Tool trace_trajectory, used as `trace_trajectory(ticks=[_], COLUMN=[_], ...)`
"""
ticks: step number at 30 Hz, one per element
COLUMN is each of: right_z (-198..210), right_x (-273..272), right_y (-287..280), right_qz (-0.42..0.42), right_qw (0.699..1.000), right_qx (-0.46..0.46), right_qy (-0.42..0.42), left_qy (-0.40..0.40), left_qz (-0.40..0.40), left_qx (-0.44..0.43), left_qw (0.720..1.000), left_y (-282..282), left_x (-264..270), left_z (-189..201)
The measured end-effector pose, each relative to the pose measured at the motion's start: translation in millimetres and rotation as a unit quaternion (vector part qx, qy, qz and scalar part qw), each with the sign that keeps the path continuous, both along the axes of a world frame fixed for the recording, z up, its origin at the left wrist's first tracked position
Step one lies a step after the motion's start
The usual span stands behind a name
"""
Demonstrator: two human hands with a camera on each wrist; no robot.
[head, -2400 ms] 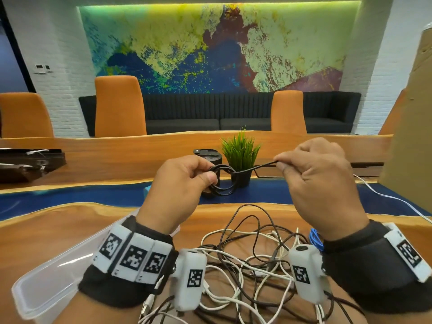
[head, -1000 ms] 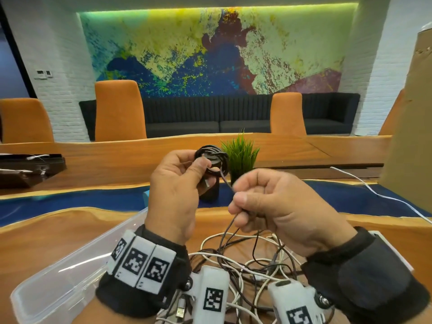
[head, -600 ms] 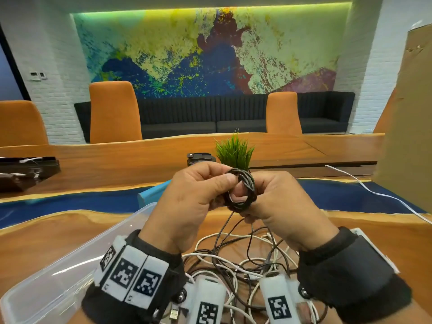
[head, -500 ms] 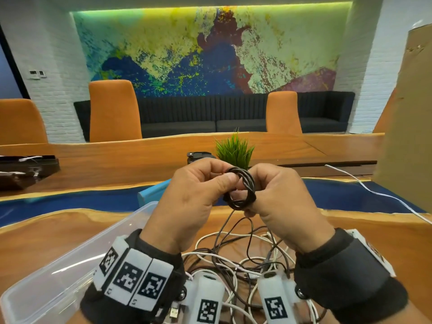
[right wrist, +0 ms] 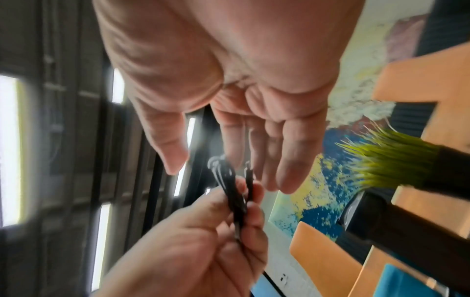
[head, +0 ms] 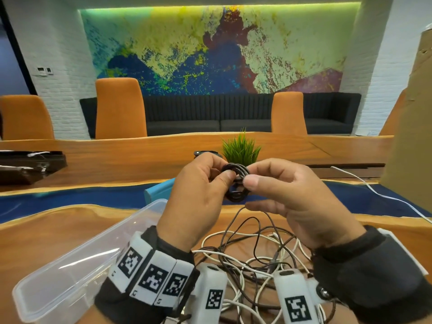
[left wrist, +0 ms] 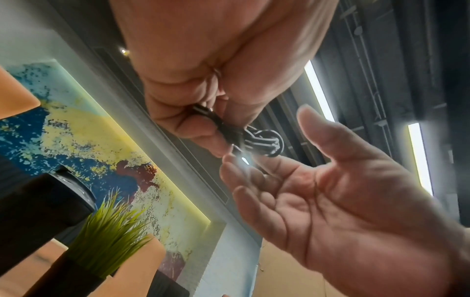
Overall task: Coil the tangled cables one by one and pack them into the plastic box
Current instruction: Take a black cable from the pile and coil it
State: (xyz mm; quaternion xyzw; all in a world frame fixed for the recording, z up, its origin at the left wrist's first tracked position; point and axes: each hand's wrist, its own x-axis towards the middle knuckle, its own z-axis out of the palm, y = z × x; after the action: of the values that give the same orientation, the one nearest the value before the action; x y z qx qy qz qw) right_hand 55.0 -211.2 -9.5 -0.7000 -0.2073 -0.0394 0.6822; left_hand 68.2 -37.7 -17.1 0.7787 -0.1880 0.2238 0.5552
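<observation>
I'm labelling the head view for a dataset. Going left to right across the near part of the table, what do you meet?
Plastic box → left hand → black cable coil, pinched by that hand → right hand, fingers relaxed beside the coil → white cable trailing toward the right edge.

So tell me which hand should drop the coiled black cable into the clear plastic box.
Left. The left hand already pinches the coiled black cable, and the clear plastic box lies on its side of the table. The right hand is open beside the coil, holding nothing.
</observation>
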Motion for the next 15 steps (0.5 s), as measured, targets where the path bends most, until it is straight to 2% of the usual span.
trace_trajectory(ticks=[3,5,7,9,10,12,13,15], right_z=[-4,-7,-9,-8,-7,-6,-6,-7], right_x=[-2,-2,1,4,5,7,8,10], right_y=[12,16,15,13,13,11,11,12], right_qz=[-0.116,-0.130,-0.124,-0.091,-0.068,-0.046,-0.052,-0.078], right_qw=[0.987,0.985,0.989,0.995,0.995,0.990,0.989,0.989], right_qx=[-0.068,-0.051,-0.019,0.040,0.076,0.123,0.128,0.118], right_qy=[-0.088,-0.103,-0.080,-0.019,0.014,0.049,0.050,0.033], left_qy=[-0.012,-0.017,0.006,0.085,0.140,0.235,0.266,0.300], left_qz=[0.012,0.020,0.009,-0.042,-0.088,-0.189,-0.222,-0.275], left_qx=[0.023,0.020,-0.014,-0.102,-0.166,-0.290,-0.327,-0.353], left_qw=[1.000,0.999,1.000,0.990,0.972,0.908,0.879,0.843], left_y=[-3,-5,-5,-6,-8,-10,-9,-3], left_x=[-2,0,2,2,1,-1,-3,-3], left_z=[-3,-5,-6,-3,0,6,9,12])
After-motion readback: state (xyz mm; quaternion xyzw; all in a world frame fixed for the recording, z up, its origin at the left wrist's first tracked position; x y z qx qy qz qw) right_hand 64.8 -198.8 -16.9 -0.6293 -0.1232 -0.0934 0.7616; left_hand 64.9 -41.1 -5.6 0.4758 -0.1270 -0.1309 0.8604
